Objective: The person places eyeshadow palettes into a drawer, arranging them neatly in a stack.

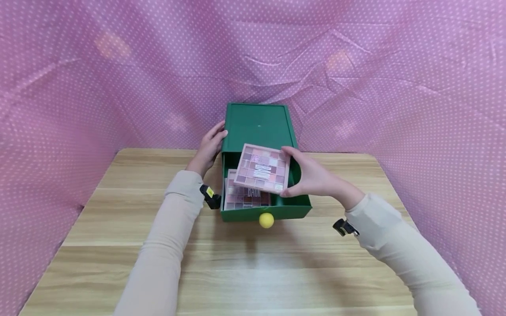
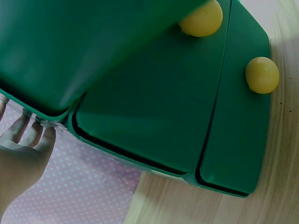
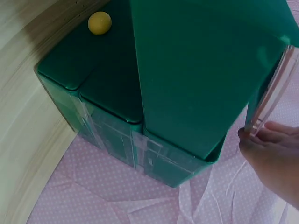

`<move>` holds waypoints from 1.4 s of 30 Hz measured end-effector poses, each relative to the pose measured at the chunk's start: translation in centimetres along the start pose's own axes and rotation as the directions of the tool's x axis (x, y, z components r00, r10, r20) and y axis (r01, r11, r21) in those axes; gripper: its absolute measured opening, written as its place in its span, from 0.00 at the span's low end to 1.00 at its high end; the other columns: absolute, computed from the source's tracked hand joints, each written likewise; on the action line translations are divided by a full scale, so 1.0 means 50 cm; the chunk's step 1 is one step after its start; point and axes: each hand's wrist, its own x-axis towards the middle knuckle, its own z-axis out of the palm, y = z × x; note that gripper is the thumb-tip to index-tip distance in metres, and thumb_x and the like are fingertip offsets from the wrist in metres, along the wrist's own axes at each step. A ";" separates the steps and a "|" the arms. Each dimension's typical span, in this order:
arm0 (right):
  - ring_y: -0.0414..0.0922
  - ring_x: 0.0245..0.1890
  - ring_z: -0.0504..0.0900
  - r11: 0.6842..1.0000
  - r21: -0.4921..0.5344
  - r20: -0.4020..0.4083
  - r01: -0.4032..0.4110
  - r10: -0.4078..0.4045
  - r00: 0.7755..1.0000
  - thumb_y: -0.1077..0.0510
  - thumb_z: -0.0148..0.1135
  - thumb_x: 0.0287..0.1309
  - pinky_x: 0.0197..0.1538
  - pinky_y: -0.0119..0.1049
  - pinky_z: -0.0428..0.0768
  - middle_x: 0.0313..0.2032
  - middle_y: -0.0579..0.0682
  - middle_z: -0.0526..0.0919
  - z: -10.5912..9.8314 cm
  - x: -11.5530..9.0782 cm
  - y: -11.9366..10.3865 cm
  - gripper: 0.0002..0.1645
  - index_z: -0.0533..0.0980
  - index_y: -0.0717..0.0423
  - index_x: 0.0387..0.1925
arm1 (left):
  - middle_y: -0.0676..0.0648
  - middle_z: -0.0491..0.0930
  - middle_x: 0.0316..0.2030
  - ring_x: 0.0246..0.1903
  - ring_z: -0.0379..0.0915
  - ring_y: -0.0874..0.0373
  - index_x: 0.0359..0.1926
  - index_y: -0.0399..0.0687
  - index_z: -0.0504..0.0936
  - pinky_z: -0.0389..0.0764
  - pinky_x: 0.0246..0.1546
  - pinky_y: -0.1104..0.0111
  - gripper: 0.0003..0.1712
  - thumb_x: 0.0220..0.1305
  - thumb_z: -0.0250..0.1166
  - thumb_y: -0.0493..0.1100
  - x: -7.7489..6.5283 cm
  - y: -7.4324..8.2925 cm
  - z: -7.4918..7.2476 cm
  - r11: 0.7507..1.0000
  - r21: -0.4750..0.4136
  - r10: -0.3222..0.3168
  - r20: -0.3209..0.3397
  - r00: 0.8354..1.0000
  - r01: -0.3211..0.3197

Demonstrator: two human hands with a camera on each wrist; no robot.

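A green drawer cabinet (image 1: 258,127) stands at the back of the table, its top drawer (image 1: 290,212) pulled out. My left hand (image 1: 208,149) rests against the cabinet's left side; in the left wrist view its fingers (image 2: 46,138) are spread along that wall. Over the drawer my right hand (image 1: 316,175) holds a pink eyeshadow palette (image 1: 261,159) by its right edge, thumb at the near corner and fingers at the far one. The palette is tilted. Beneath it, partly covered, a second eyeshadow palette (image 1: 237,199) lies in the drawer's left part.
A yellow round knob (image 1: 266,220) sticks out from the top drawer's front. Two lower drawers, closed, show below in the left wrist view, with yellow knobs (image 2: 262,75). The wooden table (image 1: 253,272) extends toward me. Pink dotted cloth (image 1: 170,79) hangs behind and at both sides.
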 end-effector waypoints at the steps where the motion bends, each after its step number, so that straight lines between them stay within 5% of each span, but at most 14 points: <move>1: 0.47 0.54 0.60 1.000 -0.001 0.012 0.004 -0.004 1.000 0.50 0.72 0.29 0.56 0.46 0.59 0.58 0.54 0.59 0.003 0.003 0.000 0.62 0.47 0.58 0.63 | 0.50 0.59 0.59 0.49 0.66 0.53 0.61 0.53 0.61 0.69 0.47 0.70 0.26 0.62 0.52 0.44 0.000 0.000 0.000 1.000 -0.003 0.001 0.000 1.000 -0.001; 20: 0.45 0.51 0.63 0.998 -0.045 0.159 0.044 -0.036 0.987 0.53 0.72 0.30 0.54 0.42 0.63 0.56 0.52 0.61 0.048 0.044 0.010 0.57 0.51 0.59 0.62 | 0.49 0.59 0.59 0.50 0.65 0.53 0.61 0.53 0.61 0.69 0.47 0.70 0.26 0.61 0.53 0.43 -0.001 -0.002 0.000 1.000 -0.019 0.002 0.002 1.000 -0.002; 42: 0.47 0.56 0.59 0.985 -0.151 0.202 0.083 -0.052 0.978 0.55 0.73 0.32 0.57 0.39 0.60 0.57 0.55 0.60 0.071 0.050 0.002 0.57 0.49 0.62 0.61 | 0.49 0.58 0.59 0.51 0.64 0.53 0.61 0.52 0.61 0.68 0.48 0.69 0.26 0.62 0.52 0.43 -0.007 -0.002 0.002 1.000 -0.013 0.022 0.000 1.000 -0.022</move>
